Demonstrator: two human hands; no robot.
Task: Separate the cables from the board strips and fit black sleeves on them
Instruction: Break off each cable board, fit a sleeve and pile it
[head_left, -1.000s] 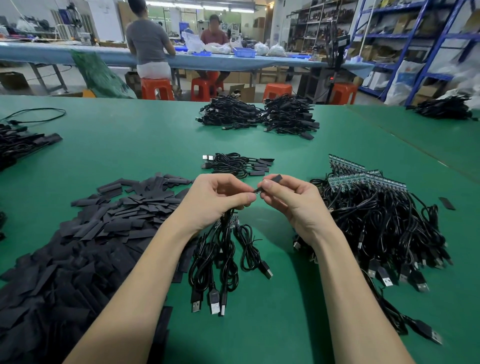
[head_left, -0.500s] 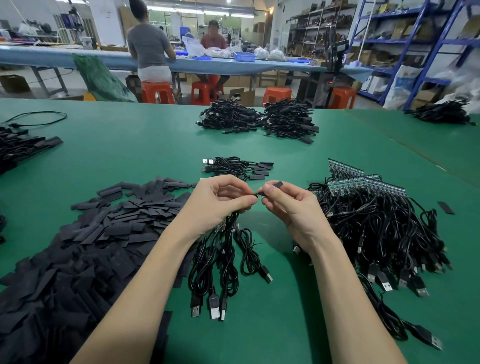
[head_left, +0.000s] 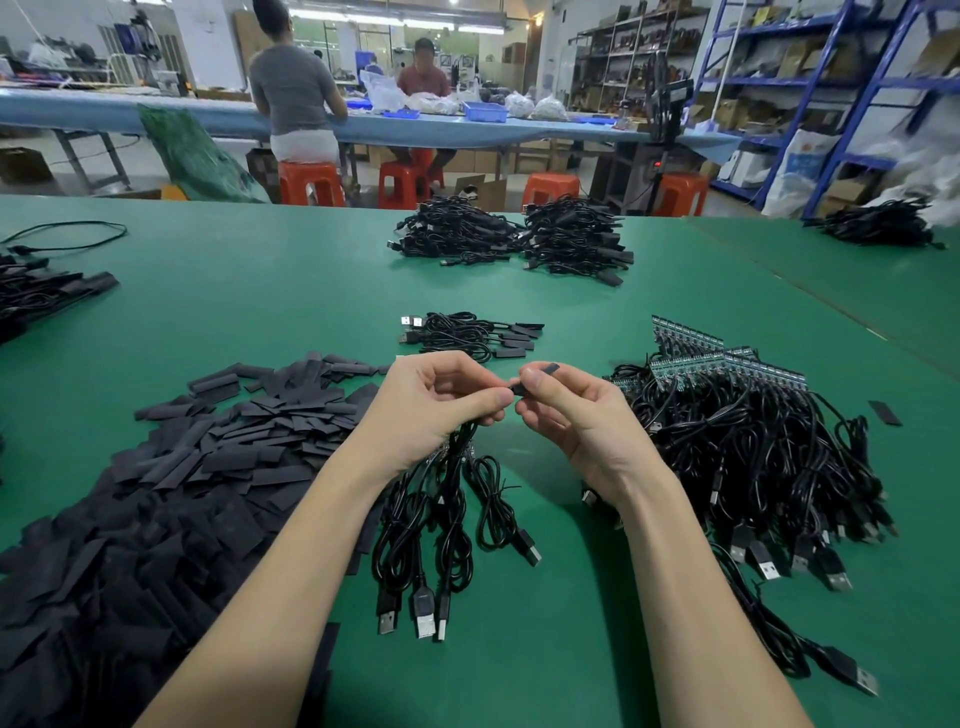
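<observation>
My left hand (head_left: 441, 405) grips a bunch of black USB cables (head_left: 441, 525) that hang down onto the green table, plugs toward me. My right hand (head_left: 566, 415) pinches a black sleeve (head_left: 548, 370) between thumb and forefinger, its near end meeting a cable tip held at my left fingertips. A big heap of flat black sleeves (head_left: 156, 499) lies to the left. To the right sits a tangle of cables still on green board strips (head_left: 727, 364). A small group of sleeved cables (head_left: 472, 335) lies just beyond my hands.
Two piles of finished cables (head_left: 514, 239) sit farther back on the green table (head_left: 260, 291). More cables lie at the left edge (head_left: 41, 296) and far right (head_left: 878, 223). One stray sleeve (head_left: 885, 413) lies at right. Two people work at a blue bench behind.
The hands stay together with only small finger shifts; the sleeve in my right hand has tilted slightly and sits closer over the cable tip.
</observation>
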